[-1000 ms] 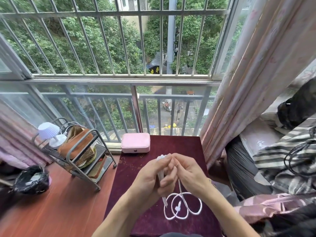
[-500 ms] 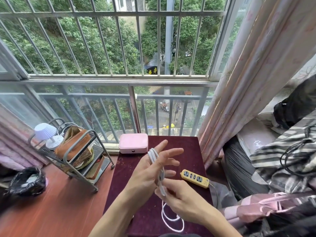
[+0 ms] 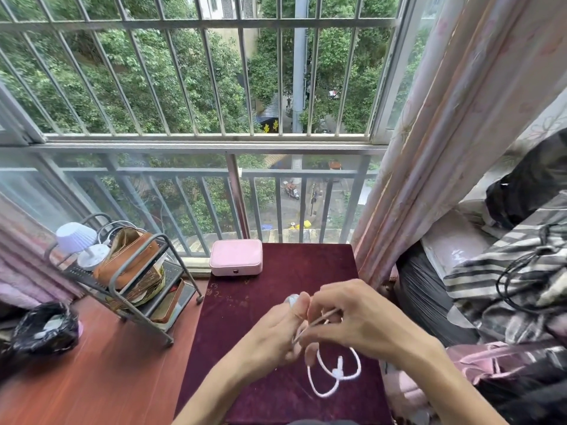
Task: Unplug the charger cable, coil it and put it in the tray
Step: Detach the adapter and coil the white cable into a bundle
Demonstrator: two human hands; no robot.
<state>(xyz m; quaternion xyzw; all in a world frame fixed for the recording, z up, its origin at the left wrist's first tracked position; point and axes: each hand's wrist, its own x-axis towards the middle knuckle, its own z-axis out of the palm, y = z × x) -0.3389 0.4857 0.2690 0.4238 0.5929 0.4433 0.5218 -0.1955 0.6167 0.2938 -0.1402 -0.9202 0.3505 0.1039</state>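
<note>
Item: white charger cable [image 3: 333,374] | Location: over maroon table [image 3: 276,271], loose loops hanging below hands | Left hand [image 3: 273,335]: fingers curled around wound turns | Right hand [image 3: 352,317]: fingertips pinching taut strand | Nearby: pink box [image 3: 236,261] at table's far edge

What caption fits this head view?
Both hands, left hand and right hand, coil a white cable over a maroon table.

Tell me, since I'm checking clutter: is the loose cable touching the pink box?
Apart. The head view shows bare red tabletop between the cable loops and the pink box.
</note>
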